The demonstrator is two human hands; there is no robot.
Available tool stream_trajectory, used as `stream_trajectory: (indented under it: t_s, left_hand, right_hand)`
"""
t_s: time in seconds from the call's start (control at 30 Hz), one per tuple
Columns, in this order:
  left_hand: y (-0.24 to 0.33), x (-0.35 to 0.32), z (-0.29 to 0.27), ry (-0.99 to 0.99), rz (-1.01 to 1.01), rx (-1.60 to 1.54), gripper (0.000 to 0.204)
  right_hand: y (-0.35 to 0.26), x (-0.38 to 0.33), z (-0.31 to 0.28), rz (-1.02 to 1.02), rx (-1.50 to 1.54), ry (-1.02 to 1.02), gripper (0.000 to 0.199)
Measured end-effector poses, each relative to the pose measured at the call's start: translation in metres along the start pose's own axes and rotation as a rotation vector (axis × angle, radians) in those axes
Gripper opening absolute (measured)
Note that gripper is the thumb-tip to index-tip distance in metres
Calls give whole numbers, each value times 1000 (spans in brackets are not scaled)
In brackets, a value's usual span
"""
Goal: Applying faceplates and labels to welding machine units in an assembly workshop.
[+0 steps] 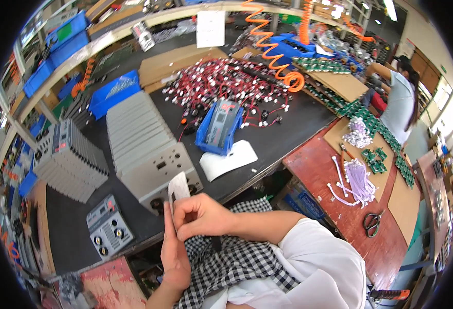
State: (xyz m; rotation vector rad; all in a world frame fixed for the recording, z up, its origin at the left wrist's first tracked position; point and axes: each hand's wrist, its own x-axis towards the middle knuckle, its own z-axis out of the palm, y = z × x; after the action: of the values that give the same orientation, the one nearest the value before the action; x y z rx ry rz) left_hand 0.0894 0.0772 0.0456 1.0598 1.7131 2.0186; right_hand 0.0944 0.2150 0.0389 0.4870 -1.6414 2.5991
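Observation:
A thin light grey panel (pixel 179 186) with a dark window stands up on edge between my hands, seen at a steep angle. My left hand (pixel 175 257) supports it from the left, fingers long and close together along it. My right hand (pixel 201 213) is closed, thumb and fingers pinched at the panel's near part; the fingertips are partly hidden. Just beyond is a row of upright grey metal housings (pixel 149 149) with holes in the front one. A finished-looking grey faceplate (pixel 109 226) with knobs lies flat on the dark bench to the left.
A stack of grey faceplates (pixel 69 159) stands at far left. Beyond my hands are a blue bin (pixel 217 129) holding a faceplate, a white sheet (pixel 229 159) and a heap of red-black wires (pixel 221 85). Scissors (pixel 372 224) and purple cables (pixel 357 180) lie on the red table (pixel 319 170). A person (pixel 399 98) sits beyond.

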Motion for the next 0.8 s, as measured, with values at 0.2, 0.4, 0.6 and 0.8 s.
stream_trajectory:
  t_s: [0.2, 0.4, 0.6, 0.8]
  left_hand:
    - [-4, 0, -9, -67, -48, 1, 107]
    - [-15, 1, -19, 115, 117, 196, 45]
    - [-36, 3, -51, 462, 289, 46, 16]
    - [-25, 14, -105, 865, 122, -461, 19]
  right_hand:
    - [2, -2, 2, -34, -187, 85, 10]
    - [4, -6, 11, -422, -830, 109, 16]
    - [15, -2, -4, -679, -996, 200, 15]
    - [7, -12, -82, -199, -1217, 517, 26]
